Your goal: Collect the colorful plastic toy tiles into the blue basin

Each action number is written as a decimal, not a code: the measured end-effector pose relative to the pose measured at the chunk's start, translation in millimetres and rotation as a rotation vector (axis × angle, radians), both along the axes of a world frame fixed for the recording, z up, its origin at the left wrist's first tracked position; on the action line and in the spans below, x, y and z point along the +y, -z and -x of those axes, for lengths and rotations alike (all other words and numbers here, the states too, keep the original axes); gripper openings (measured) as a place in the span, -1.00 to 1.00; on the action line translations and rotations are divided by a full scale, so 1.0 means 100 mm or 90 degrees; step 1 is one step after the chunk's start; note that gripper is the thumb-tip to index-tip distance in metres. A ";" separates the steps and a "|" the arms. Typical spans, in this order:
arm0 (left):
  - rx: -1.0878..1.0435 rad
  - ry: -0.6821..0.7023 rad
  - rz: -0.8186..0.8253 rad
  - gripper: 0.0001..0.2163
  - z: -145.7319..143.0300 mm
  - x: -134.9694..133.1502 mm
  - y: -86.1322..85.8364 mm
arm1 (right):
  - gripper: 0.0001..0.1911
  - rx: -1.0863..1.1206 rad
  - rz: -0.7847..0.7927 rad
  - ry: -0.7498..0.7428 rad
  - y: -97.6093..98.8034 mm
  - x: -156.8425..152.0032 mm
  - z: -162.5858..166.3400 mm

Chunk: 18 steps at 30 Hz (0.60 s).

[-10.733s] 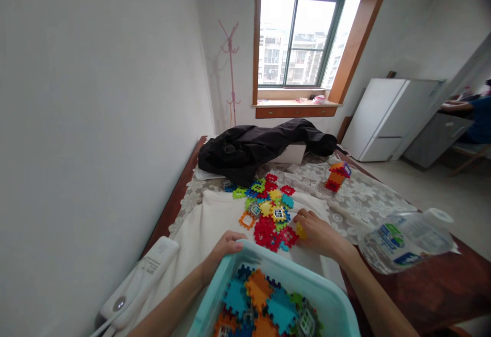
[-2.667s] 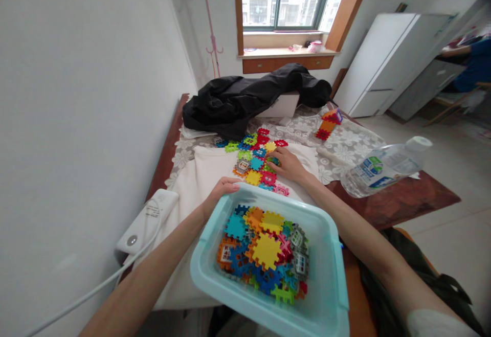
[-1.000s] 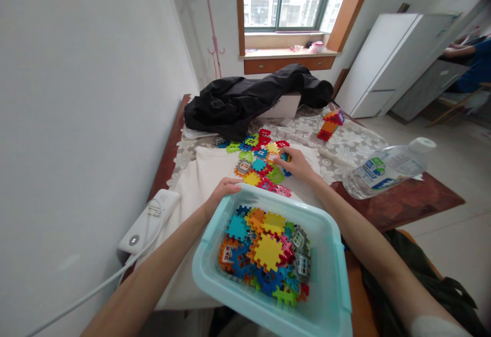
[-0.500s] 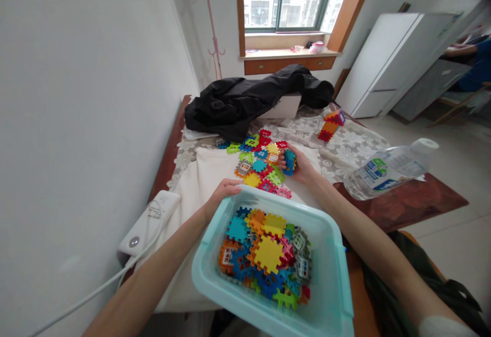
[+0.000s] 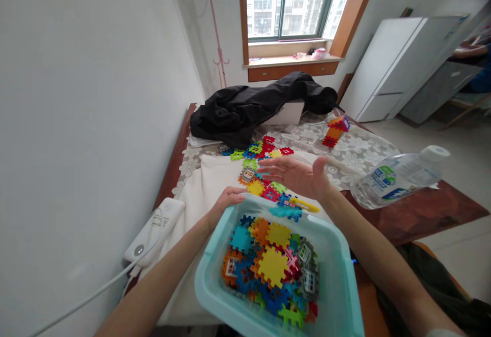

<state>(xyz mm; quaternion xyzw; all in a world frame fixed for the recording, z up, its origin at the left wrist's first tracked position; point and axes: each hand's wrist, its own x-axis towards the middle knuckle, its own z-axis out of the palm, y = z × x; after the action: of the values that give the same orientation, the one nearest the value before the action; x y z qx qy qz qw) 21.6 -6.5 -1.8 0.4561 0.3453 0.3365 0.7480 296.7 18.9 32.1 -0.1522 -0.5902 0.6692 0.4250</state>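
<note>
My left hand (image 5: 227, 202) grips the far-left rim of a light-blue plastic bin (image 5: 335, 270). Colourful interlocking tiles (image 5: 272, 266) fill much of the bin; yellow, orange, blue, green and grey ones show, some with window patterns. Over the far side of the bin, my right hand (image 5: 293, 174) is open with fingers stretched and thumb apart. Just below it, a few loose tiles (image 5: 286, 213), blue and yellow, hang blurred in mid-air at the bin's far rim. More tiles (image 5: 255, 187) lie spread on the white cloth (image 5: 209, 183) beyond, partly hidden by my right hand.
A water bottle (image 5: 395, 177) stands at the table's right. Farther back sit a small orange-and-red tile build (image 5: 335, 131) and a black cloth (image 5: 245, 109) draped over a white box (image 5: 286, 113). On the left lies a white power strip (image 5: 155, 234) with a cable. A person's arm shows far right.
My right hand has come from the tile pile toward the bin and opened. The tiles it held have left it and are dropping at the bin. My left hand keeps its grip.
</note>
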 end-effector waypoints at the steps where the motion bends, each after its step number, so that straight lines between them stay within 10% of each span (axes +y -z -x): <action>1: 0.002 -0.002 -0.001 -0.63 0.00 0.00 0.00 | -0.01 -0.008 0.005 0.065 0.08 0.08 -0.03; 7: 0.003 -0.018 0.002 -0.64 -0.01 -0.04 -0.05 | -0.28 -0.428 -0.181 0.427 0.62 0.55 -0.30; 11: 0.011 -0.011 -0.001 -0.64 -0.02 -0.04 -0.11 | -0.38 -0.704 -0.387 0.407 0.79 0.51 -0.31; 18: -0.021 -0.015 0.016 -0.66 -0.03 -0.04 -0.12 | -0.42 -0.773 -0.444 0.380 0.88 0.47 -0.20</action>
<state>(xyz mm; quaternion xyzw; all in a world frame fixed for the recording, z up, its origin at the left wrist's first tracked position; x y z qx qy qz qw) 24.9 -10.5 10.5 0.4367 0.3424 0.3484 0.7554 317.1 66.2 -56.3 -0.5037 -0.8315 0.0992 0.2121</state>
